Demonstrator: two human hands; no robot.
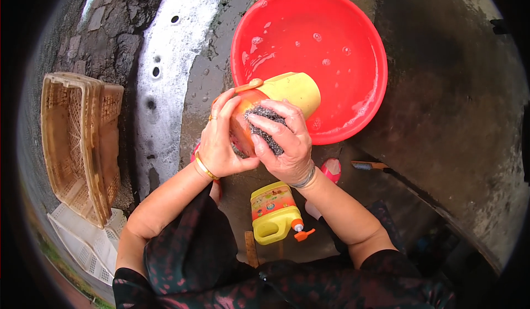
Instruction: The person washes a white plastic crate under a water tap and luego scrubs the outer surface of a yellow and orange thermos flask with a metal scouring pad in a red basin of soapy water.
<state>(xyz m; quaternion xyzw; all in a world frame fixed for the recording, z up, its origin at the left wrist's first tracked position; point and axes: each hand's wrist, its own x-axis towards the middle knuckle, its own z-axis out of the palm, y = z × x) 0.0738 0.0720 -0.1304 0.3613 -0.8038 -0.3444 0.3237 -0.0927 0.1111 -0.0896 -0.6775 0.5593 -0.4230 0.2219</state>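
Observation:
My left hand (221,143) grips a yellow and orange plastic container (292,89) with an orange handle-like strip along its upper edge. Its smooth yellow end points up and right, over the near rim of a large red plastic basin (306,27). Wet fingers of my right hand (285,139) press a grey metal scouring pad (269,122) against the container's orange side. Soap bubbles and a wet sheen show inside the basin. Part of the container is hidden behind both hands.
Below my hands lies a yellow jug with an orange pump (271,213), beside a wooden strip (251,249). A brush (368,165) rests on the wet floor at right. Stained plastic crates (89,143) and a white crate (91,242) stand left, past white foam (165,60).

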